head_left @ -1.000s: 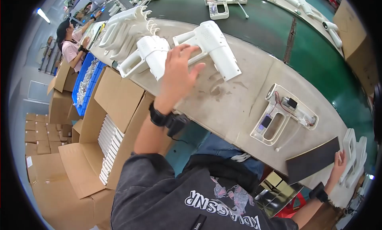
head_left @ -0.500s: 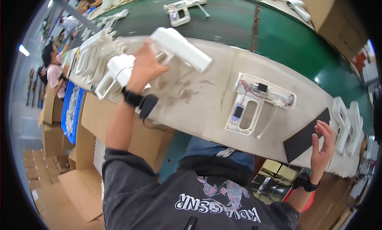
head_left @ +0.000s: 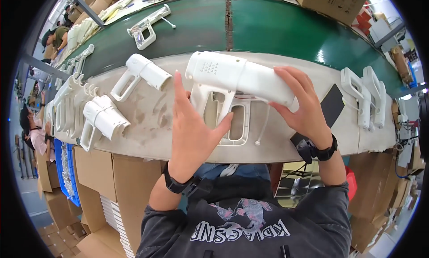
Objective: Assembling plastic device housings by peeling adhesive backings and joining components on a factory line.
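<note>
A white gun-shaped plastic housing shell (head_left: 250, 77) is held between my two hands over the middle of the workbench. My left hand (head_left: 192, 128) is at its rear and handle, index finger pointing up and thumb beside the grip. Around the front end of the barrel, my right hand (head_left: 308, 108) closes with thumb below and fingers on top. Directly under the shell lies an open housing half (head_left: 247, 124), mostly covered; its handle loop and a thin white cord (head_left: 262, 126) show. Whether the two parts touch I cannot tell.
Two more white shells, one farther (head_left: 146, 71) and one nearer (head_left: 100, 117), lie to the left. A black pad (head_left: 333, 104) and two white gun-shaped pieces (head_left: 365, 110) are at right. Beyond runs a green conveyor belt (head_left: 277, 32) carrying another half (head_left: 145, 28). Co-workers stand far left.
My left hand has brought the shell from the left to above the open half. My right hand has come in from the right onto its front end. The view has turned rightward.
</note>
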Demonstrator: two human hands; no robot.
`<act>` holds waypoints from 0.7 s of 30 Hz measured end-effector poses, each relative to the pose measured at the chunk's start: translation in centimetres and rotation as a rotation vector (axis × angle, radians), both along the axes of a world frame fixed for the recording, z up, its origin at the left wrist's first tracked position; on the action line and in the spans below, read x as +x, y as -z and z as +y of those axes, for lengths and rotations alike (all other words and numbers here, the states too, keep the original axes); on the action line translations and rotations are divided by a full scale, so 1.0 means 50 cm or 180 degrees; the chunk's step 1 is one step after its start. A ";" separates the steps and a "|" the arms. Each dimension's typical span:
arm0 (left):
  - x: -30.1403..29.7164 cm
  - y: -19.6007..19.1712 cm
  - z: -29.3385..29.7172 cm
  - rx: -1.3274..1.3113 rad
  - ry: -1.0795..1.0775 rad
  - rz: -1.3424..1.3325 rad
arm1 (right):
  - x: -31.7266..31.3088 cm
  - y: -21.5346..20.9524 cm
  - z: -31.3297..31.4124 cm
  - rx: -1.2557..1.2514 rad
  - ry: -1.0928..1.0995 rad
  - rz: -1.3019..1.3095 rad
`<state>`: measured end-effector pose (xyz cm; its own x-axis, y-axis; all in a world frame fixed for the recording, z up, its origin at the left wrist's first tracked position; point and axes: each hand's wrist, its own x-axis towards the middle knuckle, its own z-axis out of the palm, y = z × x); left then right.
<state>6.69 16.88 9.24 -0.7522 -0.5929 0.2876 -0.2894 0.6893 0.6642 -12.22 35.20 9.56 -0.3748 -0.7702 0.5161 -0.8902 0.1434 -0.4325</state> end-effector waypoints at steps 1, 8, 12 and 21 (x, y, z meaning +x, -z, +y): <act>0.000 0.003 -0.001 -0.0011 0.0093 0.0040 | -0.006 0.004 0.003 0.0011 0.0037 -0.0314; -0.022 0.050 -0.061 0.2445 0.0298 0.0051 | -0.123 0.062 0.031 0.0233 -0.0489 -0.1603; -0.066 0.056 -0.099 0.1939 0.0398 -0.0800 | -0.148 0.111 0.036 0.0371 -0.0562 -0.1806; -0.124 0.121 -0.173 0.0732 0.1728 0.0074 | -0.137 0.148 0.021 0.0258 -0.0417 -0.1959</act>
<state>0.46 8.21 3.21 -0.9605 -0.1739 0.2172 0.0810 0.5722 0.8161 -19.09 36.25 2.16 -0.4844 -0.8573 0.1743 -0.4943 0.1039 -0.8630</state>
